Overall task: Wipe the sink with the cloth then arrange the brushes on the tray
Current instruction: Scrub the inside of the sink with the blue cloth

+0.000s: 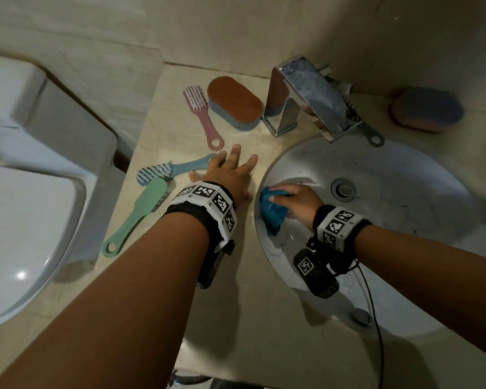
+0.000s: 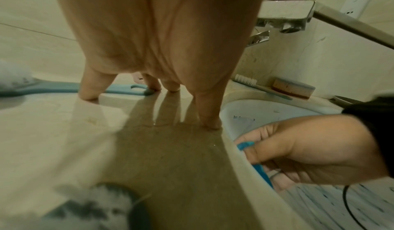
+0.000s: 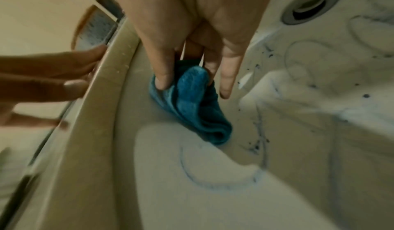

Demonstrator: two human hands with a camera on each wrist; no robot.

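Observation:
My right hand (image 1: 295, 199) grips a bunched blue cloth (image 1: 272, 211) and presses it on the left inner wall of the white sink (image 1: 390, 192); the right wrist view shows the cloth (image 3: 192, 105) pinched between thumb and fingers. Dark ink smears mark the basin (image 3: 298, 81). My left hand (image 1: 230, 169) lies flat with spread fingers on the counter (image 1: 236, 276) beside the sink rim. Its fingertips (image 2: 209, 124) press the stone. A pink brush (image 1: 201, 113), a blue brush (image 1: 174, 169) and a green brush (image 1: 136, 217) lie on the counter left of the hand. No tray is in view.
A chrome tap (image 1: 306, 99) stands behind the basin, with a grey brush (image 1: 368, 130) behind it. An orange-topped sponge (image 1: 235, 102) lies by the pink brush, another sponge (image 1: 427, 109) at the far right. The drain (image 1: 343, 188) is mid-basin. A toilet (image 1: 26, 192) stands on the left.

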